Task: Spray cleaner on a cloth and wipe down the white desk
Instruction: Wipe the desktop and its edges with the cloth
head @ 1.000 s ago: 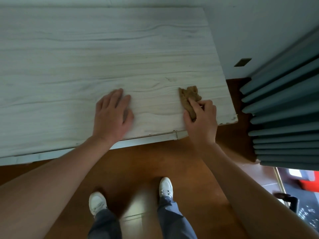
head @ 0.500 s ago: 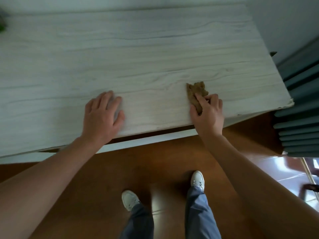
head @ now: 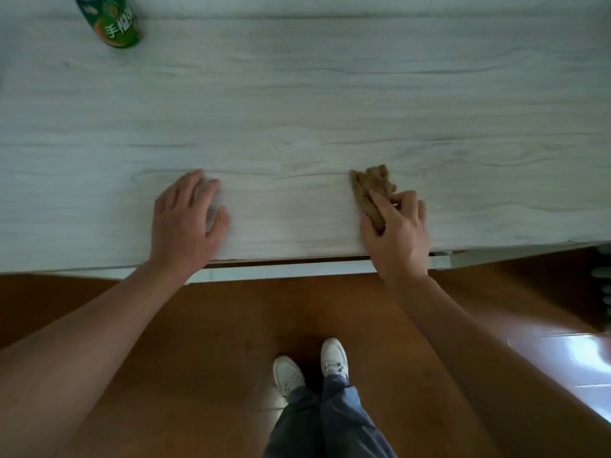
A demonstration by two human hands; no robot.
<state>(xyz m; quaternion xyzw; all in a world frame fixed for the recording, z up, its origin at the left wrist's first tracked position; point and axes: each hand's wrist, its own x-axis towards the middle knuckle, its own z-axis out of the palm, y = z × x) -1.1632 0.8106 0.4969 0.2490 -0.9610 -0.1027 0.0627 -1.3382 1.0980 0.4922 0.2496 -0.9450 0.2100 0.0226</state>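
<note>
Right hand (head: pixel 395 226) pinches crumpled brown cloth (head: pixel 370 190) against white desk (head: pixel 297 110) near front edge, cloth poking out past fingertips. Left hand (head: pixel 185 219) flat on desk, fingers relaxed, well apart from cloth. Green bottle (head: pixel 114 23) at far left corner, possibly the cleaner; top cut off.
</note>
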